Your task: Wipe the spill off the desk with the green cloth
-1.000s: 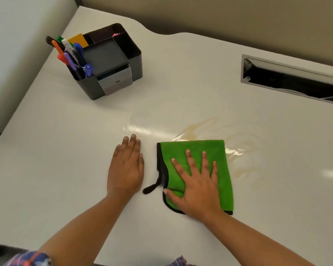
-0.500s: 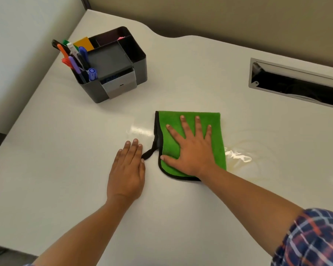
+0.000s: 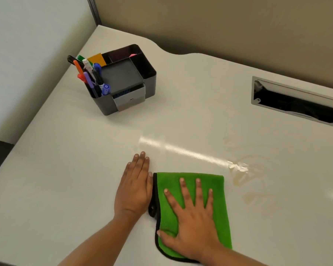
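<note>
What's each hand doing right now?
Left hand: open, flat on the desk, holding nothing.
Right hand: open, pressed flat on the green cloth.

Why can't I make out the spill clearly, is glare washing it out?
Head view: partly; a bright glare streak crosses the desk into the spill, which shows only as faint tan smears right of the green cloth. Wide-angle distortion bends the desk edges.

The right hand [image 3: 192,223] lies flat with fingers spread; the left hand [image 3: 135,189] lies flat, fingers together.

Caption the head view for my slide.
Right hand presses folded green microfibre cloth beside tan spill on white desk.
</note>
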Motion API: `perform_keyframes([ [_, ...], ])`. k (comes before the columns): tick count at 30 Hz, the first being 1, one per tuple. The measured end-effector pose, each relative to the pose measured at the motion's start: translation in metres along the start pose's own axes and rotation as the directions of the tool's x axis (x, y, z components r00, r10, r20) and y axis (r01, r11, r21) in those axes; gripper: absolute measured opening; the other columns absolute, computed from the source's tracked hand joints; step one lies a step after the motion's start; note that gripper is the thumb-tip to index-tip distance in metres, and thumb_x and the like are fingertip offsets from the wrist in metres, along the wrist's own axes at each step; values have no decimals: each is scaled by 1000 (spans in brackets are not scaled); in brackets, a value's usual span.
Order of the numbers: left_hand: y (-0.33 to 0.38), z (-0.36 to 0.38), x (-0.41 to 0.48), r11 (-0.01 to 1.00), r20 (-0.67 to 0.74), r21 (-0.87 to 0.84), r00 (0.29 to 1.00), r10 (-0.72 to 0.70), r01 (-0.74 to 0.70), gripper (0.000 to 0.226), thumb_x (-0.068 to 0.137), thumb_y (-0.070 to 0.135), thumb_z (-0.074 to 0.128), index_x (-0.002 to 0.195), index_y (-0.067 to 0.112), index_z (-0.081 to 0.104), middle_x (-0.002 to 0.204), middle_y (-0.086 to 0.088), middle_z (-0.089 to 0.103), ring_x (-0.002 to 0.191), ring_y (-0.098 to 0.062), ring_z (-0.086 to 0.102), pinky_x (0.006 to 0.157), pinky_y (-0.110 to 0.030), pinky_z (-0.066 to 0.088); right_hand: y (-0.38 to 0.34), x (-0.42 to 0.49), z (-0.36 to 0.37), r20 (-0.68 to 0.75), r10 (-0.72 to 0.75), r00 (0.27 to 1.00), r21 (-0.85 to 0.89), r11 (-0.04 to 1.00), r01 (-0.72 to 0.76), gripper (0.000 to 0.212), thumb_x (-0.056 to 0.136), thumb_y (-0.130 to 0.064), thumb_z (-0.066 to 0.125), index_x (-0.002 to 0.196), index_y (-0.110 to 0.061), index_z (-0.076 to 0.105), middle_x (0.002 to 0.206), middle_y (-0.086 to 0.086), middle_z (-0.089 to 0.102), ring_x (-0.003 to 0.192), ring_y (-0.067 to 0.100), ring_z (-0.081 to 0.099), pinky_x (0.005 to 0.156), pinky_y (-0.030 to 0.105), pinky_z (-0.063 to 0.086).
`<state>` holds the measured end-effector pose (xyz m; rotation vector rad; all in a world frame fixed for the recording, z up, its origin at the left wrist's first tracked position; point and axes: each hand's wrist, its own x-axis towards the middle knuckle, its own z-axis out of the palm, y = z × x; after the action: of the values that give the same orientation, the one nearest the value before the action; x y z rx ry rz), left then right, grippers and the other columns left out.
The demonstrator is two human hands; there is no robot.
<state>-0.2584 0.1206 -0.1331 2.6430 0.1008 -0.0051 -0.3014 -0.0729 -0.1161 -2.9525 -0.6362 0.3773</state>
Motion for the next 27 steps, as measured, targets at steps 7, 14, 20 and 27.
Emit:
perform_keyframes([
  [7,-3,-3,4,977,-59,-184,991,-124,111,62,100,45,19,152,13,24,160,5,16,148,-5,4,119,-25,5,-9,60,-9,-52,-104,993,6,994,105,100,65,-81,51,155,-47,23,170,5,14,153,45,0,113,77,8],
  [14,-1,-8,1,950,-120,-298,983,-139,98,64,99,47,22,153,13,19,162,2,14,149,-9,6,119,-26,9,0,149,-26,-126,-88,988,-16,996,87,82,80,-83,36,154,-51,20,169,1,17,154,43,4,116,73,6],
  [20,-2,-4,1,962,-156,-240,972,-174,133,62,99,43,19,153,13,19,160,7,11,148,-6,4,118,-20,2,-1,210,-41,-100,93,991,-35,995,-97,78,84,-82,19,155,-50,11,171,1,6,153,44,-3,117,71,1],
  [27,-3,-4,3,991,-126,-95,986,-110,98,60,100,37,19,149,5,32,158,-5,27,148,-16,16,120,-36,11,13,68,-9,-121,18,993,-4,1000,-19,73,90,-78,31,156,-49,17,170,2,13,154,43,1,116,73,5],
])
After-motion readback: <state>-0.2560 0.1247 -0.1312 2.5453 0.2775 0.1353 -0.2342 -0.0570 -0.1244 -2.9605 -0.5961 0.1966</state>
